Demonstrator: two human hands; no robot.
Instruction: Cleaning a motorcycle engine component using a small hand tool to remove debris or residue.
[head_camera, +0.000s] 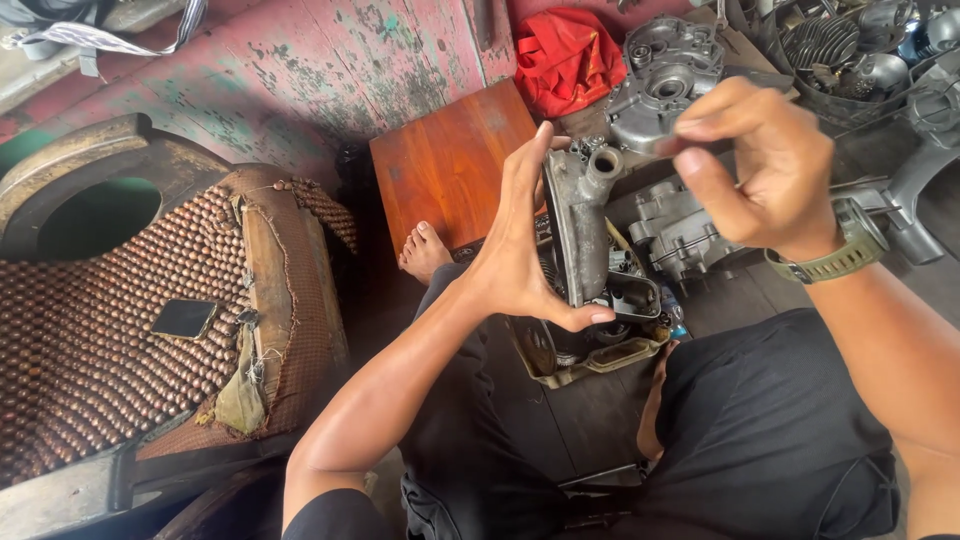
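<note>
While the left hand props up the grey metal engine part, fingers spread flat, the right hand hovers pinched, maybe on something tiny, needing careful aim.

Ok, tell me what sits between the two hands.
In the head view, a grey metal engine part stands upright between them: the left hand is pressed flat against its side, and the right hand is raised just beyond it, fingers pinched.
</note>
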